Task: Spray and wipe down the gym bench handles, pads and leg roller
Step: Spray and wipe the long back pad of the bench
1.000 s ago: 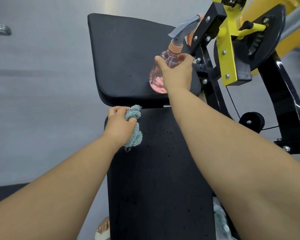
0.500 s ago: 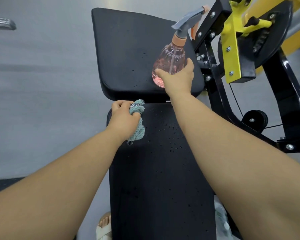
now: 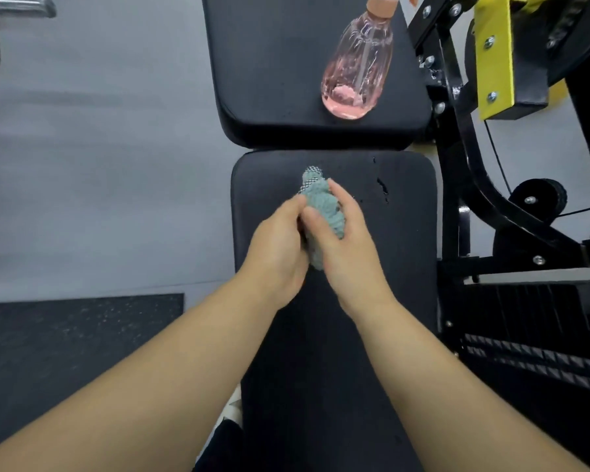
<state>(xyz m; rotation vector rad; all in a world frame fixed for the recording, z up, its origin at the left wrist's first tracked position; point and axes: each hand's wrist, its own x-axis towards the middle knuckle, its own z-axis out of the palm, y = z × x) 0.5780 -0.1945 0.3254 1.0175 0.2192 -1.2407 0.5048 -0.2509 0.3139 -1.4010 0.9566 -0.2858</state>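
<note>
**Two hands, one cloth (image 3: 324,207) at the gym bench**

From left: a black floor mat (image 3: 65,352) lies beside the bench. My left hand (image 3: 280,248) and right hand (image 3: 349,248) meet over the long pad (image 3: 321,369), fingers (image 3: 342,196) of both curled round the bunched teal cloth. Droplets (image 3: 383,188) sit just to its right. Beyond them the pink spray bottle (image 3: 358,69) stands on the upper pad (image 3: 269,63), beside the yellow-and-black frame (image 3: 494,56).

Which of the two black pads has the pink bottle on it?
The far pad, beyond the gap: the pink spray bottle stands near its right edge. The near pad has the green cloth over it instead.
</note>
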